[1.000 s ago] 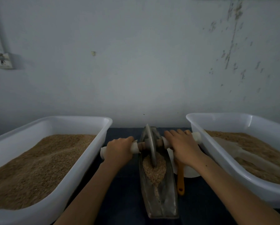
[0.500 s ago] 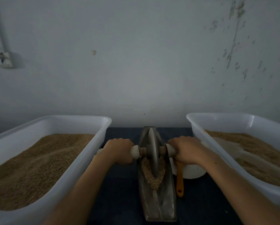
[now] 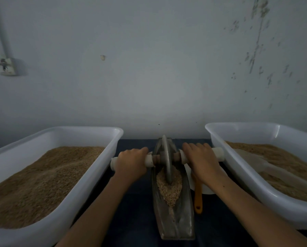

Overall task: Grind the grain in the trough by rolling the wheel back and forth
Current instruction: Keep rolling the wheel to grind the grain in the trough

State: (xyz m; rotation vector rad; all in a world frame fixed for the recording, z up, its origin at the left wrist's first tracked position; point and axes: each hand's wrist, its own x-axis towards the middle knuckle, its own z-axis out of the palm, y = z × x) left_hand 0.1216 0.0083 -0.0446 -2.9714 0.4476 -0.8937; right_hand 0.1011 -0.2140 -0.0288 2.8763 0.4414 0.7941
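Observation:
A narrow boat-shaped metal trough (image 3: 182,220) lies lengthwise on the dark table between my arms. Pale grain (image 3: 169,188) fills its middle. A thin grey metal wheel (image 3: 166,157) stands upright in the trough toward its far end, its lower edge sunk in the grain. A wooden axle with white handle sleeves runs through the wheel. My left hand (image 3: 132,163) grips the left handle, whose white end sticks out past it. My right hand (image 3: 201,162) curls over the right handle (image 3: 217,154), its white tip showing beyond the fingers.
A large white tub (image 3: 88,175) heaped with brown grain stands at the left. A second white tub (image 3: 241,168) with grain stands at the right. An orange-handled tool (image 3: 198,198) and a white dish (image 3: 205,188) lie just right of the trough. The wall rises close behind.
The wheel rolled toward me half a second ago, then away again. It now stands near the trough's far end, with both hands still on the handles.

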